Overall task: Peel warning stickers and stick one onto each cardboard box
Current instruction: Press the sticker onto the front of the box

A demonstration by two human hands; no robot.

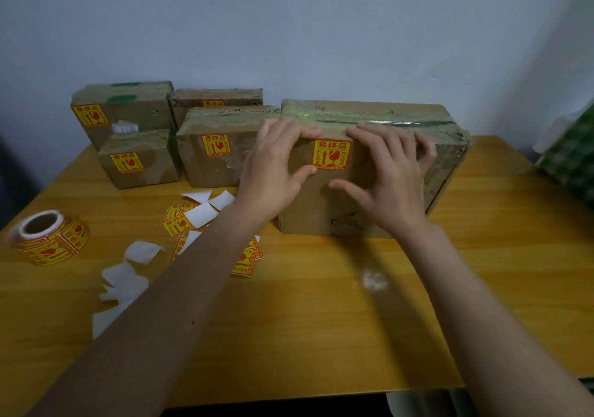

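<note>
The big box (369, 172) is steadied on the table (321, 320) by both hands so that its sticker (331, 155) can be smoothed flat. The left hand (276, 166) is laid just left of the sticker, fingers spread and fairly straight; the right hand (389, 172) is spread wide on the right, fingertips bent over the top edge. Nothing is gripped. Four smaller boxes, already labelled, are ranged behind. The rearmost box (218, 97) is mostly hidden, its label half seen.

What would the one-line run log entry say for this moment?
step: pressing sticker onto large box | left hand: on box beside sticker | right hand: on box beside sticker | four smaller boxes: stickered | roll: table left
</note>
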